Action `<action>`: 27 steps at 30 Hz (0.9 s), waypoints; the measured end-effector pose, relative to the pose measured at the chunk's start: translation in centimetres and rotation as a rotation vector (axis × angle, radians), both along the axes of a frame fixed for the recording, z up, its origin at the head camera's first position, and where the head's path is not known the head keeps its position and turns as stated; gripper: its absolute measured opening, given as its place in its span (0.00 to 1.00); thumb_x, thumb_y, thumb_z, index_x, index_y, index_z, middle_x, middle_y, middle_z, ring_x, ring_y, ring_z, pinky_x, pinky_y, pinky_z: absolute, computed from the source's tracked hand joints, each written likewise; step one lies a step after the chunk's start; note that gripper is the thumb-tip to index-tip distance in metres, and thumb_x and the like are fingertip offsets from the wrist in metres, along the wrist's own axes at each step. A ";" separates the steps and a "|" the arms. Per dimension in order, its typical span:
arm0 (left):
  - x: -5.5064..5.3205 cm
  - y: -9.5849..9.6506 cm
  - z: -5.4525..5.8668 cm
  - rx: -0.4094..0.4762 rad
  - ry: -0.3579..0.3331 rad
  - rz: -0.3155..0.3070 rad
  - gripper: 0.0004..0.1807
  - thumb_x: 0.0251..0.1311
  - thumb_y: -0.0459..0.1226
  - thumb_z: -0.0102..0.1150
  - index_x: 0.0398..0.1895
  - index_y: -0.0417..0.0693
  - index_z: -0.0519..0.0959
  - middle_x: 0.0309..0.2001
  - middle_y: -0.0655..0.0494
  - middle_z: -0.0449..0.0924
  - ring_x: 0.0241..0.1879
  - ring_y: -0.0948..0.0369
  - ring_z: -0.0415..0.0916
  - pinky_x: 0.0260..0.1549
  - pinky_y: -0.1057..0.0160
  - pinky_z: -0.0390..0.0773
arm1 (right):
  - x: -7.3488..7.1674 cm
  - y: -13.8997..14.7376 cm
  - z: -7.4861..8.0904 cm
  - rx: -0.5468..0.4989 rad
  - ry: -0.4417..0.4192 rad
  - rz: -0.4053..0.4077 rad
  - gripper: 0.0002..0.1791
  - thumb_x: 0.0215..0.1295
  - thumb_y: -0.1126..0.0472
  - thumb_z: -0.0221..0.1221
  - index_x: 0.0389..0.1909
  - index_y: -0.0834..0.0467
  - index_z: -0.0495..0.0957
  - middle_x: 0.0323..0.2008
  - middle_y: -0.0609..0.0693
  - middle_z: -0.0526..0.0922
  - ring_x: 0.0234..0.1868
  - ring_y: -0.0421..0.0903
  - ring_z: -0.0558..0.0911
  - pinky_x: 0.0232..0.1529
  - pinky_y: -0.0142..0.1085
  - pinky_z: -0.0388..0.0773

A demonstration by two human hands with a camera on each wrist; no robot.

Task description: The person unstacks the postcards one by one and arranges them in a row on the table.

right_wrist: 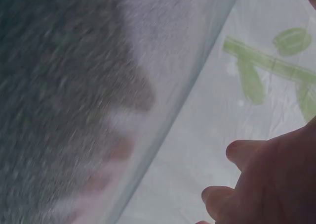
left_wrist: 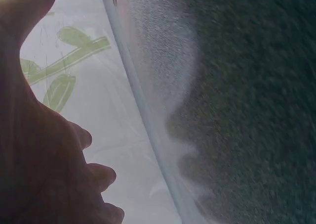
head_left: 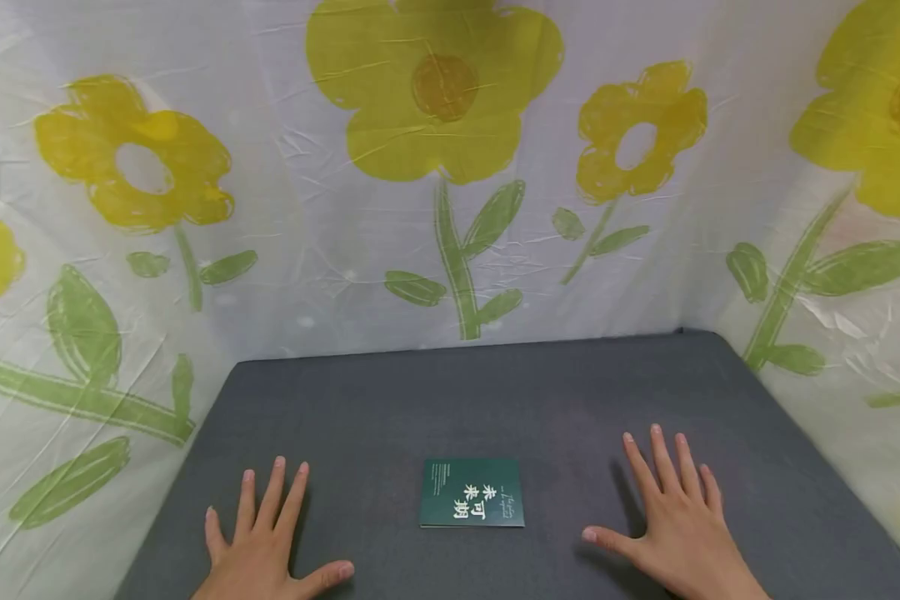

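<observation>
A small dark green booklet (head_left: 472, 492) with white Chinese characters and fine print on its cover lies flat on the grey table (head_left: 465, 400). To its left is my left hand (head_left: 258, 533), palm down with fingers spread and nothing held. My right hand (head_left: 678, 525) is on the other side, its fingers likewise spread and its grip bare. Both hands stand apart from the booklet and cast shadows on the cloth. In the wrist views the left hand (left_wrist: 44, 150) and right hand (right_wrist: 276, 179) appear dark beside the table surface; the booklet is out of sight there.
White sheeting (head_left: 307, 275) printed with yellow flowers and green stems hangs behind the table and along its left and right sides. The table's far edge (head_left: 450, 348) runs close to the back sheet.
</observation>
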State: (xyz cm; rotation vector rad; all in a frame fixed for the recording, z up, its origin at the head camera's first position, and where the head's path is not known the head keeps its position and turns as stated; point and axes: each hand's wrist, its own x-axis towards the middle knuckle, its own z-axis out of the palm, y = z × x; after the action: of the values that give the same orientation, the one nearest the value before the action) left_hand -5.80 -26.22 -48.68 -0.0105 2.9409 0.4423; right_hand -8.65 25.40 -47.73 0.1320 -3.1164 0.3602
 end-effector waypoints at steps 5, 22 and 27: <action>-0.3 0.9 0.5 0.015 -0.040 -0.008 0.76 0.48 0.83 0.61 0.91 0.59 0.39 0.90 0.39 0.29 0.84 0.23 0.24 0.61 0.07 0.24 | -0.1 -1.2 -0.1 -0.034 0.016 0.047 0.74 0.50 0.11 0.61 0.90 0.48 0.47 0.88 0.65 0.43 0.87 0.72 0.41 0.75 0.77 0.46; -4.3 9.6 2.2 0.087 0.049 -0.210 0.73 0.48 0.84 0.59 0.89 0.70 0.34 0.90 0.55 0.25 0.88 0.36 0.22 0.71 0.12 0.33 | -2.5 -9.1 0.6 -0.067 0.095 0.252 0.71 0.49 0.10 0.61 0.88 0.47 0.55 0.88 0.60 0.49 0.86 0.69 0.54 0.76 0.74 0.60; -5.6 10.9 2.9 0.127 0.050 -0.272 0.74 0.48 0.81 0.65 0.90 0.65 0.39 0.90 0.52 0.27 0.88 0.37 0.23 0.72 0.13 0.38 | -3.6 -11.0 0.9 -0.103 0.041 0.319 0.69 0.52 0.13 0.63 0.87 0.48 0.56 0.88 0.60 0.48 0.87 0.69 0.54 0.76 0.74 0.60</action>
State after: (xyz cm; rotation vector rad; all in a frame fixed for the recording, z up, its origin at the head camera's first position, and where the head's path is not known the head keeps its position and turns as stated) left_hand -11.43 -15.28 -45.81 0.4167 2.8952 0.5915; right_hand -12.25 14.42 -46.87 0.6307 -3.0250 0.5105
